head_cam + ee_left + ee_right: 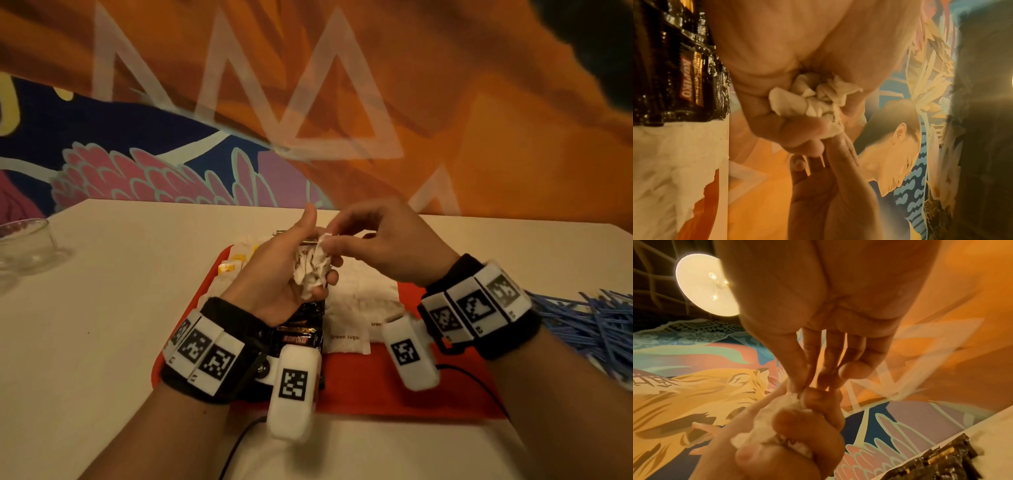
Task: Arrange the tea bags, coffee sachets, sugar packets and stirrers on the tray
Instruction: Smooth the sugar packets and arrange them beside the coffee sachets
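Note:
Above the red tray [394, 377], my left hand [317, 263] grips a crumpled white paper wad [310, 270] with dark print; I cannot tell what kind of packet it is. My right hand [334, 240] pinches the wad's upper corner between thumb and fingertips. The left wrist view shows the wad [813, 95] bunched in the curled fingers. The right wrist view shows the pinch [803, 391] on the paper [777, 410]. On the tray lie black coffee sachets [301, 329], white brown-sugar packets [363, 298] and tea bags [233, 263] at its far left.
A heap of blue stirrers [589, 322] lies on the table right of the tray. A clear glass bowl [27, 243] stands at the far left. A painted wall rises right behind the table's far edge. Black cables trail from both wrists.

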Tool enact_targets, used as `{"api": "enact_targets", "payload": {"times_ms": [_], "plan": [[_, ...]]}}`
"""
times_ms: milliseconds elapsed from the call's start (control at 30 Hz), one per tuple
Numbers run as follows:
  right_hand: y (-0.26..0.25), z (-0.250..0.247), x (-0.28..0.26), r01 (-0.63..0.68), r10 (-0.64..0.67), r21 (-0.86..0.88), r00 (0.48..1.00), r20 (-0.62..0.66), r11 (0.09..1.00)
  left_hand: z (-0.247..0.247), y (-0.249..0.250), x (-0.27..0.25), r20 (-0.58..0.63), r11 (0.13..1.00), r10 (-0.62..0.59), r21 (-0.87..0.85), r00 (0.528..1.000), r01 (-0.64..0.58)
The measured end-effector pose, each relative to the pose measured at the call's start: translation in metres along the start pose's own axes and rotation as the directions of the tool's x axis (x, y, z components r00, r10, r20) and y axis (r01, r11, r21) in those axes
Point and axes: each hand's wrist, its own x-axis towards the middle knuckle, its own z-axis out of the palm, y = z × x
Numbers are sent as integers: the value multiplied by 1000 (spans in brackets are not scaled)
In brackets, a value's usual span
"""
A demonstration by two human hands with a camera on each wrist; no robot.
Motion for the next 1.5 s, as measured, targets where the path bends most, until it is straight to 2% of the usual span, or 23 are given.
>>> {"api": "enact_targets", "payload": {"times_ms": [67,200,267,333,433,500,567,633,700,900,1033,1100,1200,1267,1400,1500], "plan": [[2,0,1,3,1,52,998,-67,999,-2,-1,2,21,999,-8,-40,1000,9],[2,-8,2,-31,106,280,961,-254,960,-5,-4,6,-4,991,10,-135,1000,-10],[4,-11,2,-53,147,285,935,-322,957,-5,-5,7,-68,992,106,-64,992,-110],[6,-9,2,-80,158,225,922,-353,971,-6,-7,9,-115,971,235,83,965,-226],[8,-2,3,-95,144,153,926,-350,984,-8,-13,12,-119,892,383,305,916,-333],[8,1,2,-90,133,143,934,-333,986,-8,-14,14,-141,856,435,369,889,-361],[6,3,2,-77,137,205,945,-297,976,-9,-14,14,-175,859,452,350,874,-374],[5,2,2,-87,175,342,957,-233,935,-9,-10,13,-208,878,444,293,872,-378],[4,0,1,-101,187,397,965,-184,912,-9,-8,13,-215,889,431,269,876,-371],[6,5,-1,-68,140,346,973,-186,936,-9,-10,11,-174,867,439,338,881,-365],[8,4,-2,-80,136,308,977,-165,948,-9,-11,11,-186,809,532,400,826,-431],[9,4,-3,-88,137,303,980,-145,949,-7,-9,10,-221,825,535,347,816,-447],[11,4,-3,-105,154,321,979,-133,941,-6,-6,9,-294,897,441,183,848,-403],[10,5,-3,-114,175,352,974,-146,929,-5,-6,9,-293,910,415,152,861,-387],[7,6,-2,-127,209,404,964,-166,906,-6,-9,11,-230,873,467,273,854,-404],[4,8,-2,-184,284,488,948,-140,853,-5,-11,11,-209,838,511,336,834,-429]]}}
